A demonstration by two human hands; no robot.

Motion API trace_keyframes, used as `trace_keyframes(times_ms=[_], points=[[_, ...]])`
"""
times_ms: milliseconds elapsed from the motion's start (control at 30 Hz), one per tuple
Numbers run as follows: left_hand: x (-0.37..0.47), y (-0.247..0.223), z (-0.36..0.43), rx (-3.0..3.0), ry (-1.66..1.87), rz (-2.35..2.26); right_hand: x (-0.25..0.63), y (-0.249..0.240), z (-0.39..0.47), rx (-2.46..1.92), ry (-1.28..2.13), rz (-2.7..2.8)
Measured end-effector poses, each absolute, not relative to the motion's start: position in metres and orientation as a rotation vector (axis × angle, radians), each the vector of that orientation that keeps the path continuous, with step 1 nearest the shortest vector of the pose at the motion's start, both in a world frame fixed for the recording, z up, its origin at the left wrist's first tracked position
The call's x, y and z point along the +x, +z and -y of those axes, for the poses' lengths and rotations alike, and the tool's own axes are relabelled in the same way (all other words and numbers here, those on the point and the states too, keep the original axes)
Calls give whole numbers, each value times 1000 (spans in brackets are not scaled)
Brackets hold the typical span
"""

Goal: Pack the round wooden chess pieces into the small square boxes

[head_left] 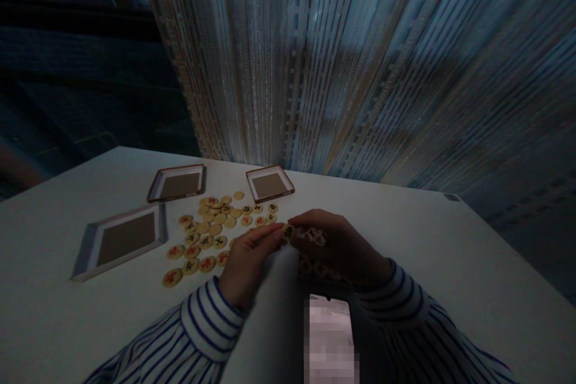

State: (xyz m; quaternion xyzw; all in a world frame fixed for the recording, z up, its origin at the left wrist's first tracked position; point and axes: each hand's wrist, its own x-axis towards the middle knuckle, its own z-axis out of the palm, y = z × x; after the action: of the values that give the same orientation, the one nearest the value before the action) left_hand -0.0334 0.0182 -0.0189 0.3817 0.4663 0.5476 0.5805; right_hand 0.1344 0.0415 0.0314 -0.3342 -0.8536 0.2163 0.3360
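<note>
left tray: a shallow tray (132,237) is standing open on the white table (36,228), showing a brown floor and pale walls; no label is showing.
back tray: a brown-rimmed tray (182,185) is lying just beyond it, also without readable marks.
loose discs: many round, pale discs (215,230) are lying spread on the table, some overlapping; several are showing one red or black character each, others plain faces. the characters are looking chinese, but the dimness is keeping them from being read.
left hand: the left hand (246,261) is curling partly closed, thumb and forefinger pinching one disc.
far tray: another brown-rimmed tray (269,186) is lying beyond the discs.
held disc: a disc (288,231) is sitting between the fingertips of both hands, its dark character too small to read. good handling is calling for a rim grip, fingertips off the character, and one firm pinch whenever the other is easing.
covered discs: more discs (320,269) are lying under the right hand; what is holding them is too dark to tell.
phone: a phone (330,336) is lying nearer the person, its screen blurred and no brand showing.
right hand: the right hand (344,243) is arching, fingertips closing on the held disc's right side.
</note>
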Motion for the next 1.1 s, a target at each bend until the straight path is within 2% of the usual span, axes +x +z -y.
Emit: trace_keyframes(times_ms=[233, 1100], points=[[-32, -14, -17, 857, 1294, -1059, 132, 35, -41, -865, 238, 2395], [-30, -16, -17, 867, 1305, -1094, 130, 32, -40, -899, 33, 2456]])
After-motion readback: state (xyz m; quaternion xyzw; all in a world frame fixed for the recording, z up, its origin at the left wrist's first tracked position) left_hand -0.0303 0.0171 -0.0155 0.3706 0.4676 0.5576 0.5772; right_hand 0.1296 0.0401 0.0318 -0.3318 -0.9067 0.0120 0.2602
